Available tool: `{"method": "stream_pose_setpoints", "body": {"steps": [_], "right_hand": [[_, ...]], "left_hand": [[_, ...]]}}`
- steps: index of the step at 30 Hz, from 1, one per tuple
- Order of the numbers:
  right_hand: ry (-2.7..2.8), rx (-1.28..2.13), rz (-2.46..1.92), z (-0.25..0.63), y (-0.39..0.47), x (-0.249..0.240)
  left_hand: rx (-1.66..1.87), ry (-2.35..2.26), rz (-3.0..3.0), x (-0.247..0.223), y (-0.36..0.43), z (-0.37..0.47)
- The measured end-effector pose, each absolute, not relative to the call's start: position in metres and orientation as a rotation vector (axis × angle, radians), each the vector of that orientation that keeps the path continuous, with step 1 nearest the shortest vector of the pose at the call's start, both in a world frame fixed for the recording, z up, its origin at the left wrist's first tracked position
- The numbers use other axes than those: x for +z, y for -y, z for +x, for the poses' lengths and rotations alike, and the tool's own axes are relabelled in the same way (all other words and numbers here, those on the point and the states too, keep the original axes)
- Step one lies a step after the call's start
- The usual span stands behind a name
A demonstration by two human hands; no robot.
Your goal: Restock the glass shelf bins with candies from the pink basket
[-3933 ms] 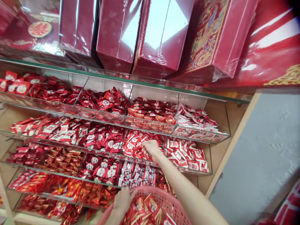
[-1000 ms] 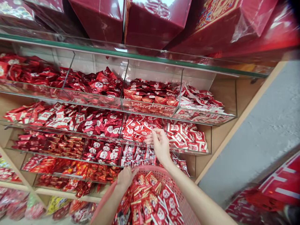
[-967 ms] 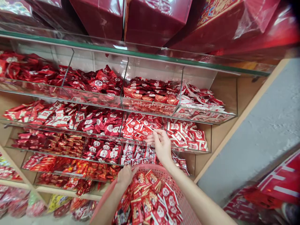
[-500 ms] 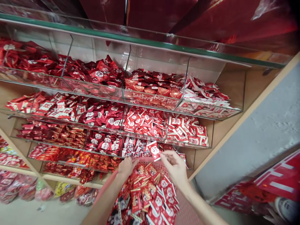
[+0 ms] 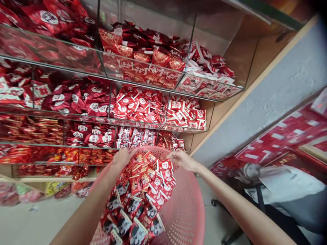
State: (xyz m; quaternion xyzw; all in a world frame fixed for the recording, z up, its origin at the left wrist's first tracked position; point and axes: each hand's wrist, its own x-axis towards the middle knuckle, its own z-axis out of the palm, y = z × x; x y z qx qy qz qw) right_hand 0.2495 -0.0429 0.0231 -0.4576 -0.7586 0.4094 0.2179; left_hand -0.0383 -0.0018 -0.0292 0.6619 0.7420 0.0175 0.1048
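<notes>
Left fingers [image 5: 123,157] gripping pink basket [image 5: 187,200], right fingers [image 5: 176,157] moved from shelves [image 5: 242,63] to packets [image 5: 153,185] inside, hold unclear

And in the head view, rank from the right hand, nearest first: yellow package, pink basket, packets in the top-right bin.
1. Pink basket, under the right hand.
2. Top-right packets, higher up.
3. Yellow package, low, far left.

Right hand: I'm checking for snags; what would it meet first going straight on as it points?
For the right hand, probably the red-and-white packets in the pink basket; depth is unclear, so it might pass above.
</notes>
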Motion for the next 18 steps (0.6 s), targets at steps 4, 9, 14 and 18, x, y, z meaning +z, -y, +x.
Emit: {"method": "stream_pose_setpoints", "body": {"steps": [4, 9, 14, 18], "right_hand": [[2.106, 1.127, -1.298, 0.247, 0.044, 0.015], [1.846, 1.472, -1.258, 0.226, 0.052, 0.002], [1.479, 1.785, -1.163, 0.211, 0.062, -0.012], [1.501, 1.765, -1.189, 0.215, 0.061, -0.026]], "left_hand": [[0.095, -2.176, 1.916, -0.029, 0.002, -0.039], [0.07, -2.179, 1.915, -0.031, 0.002, -0.038], [0.034, -2.229, 1.935, -0.029, 0.005, -0.037], [0.05, -2.211, 1.931, -0.029, 0.005, -0.037]]}}
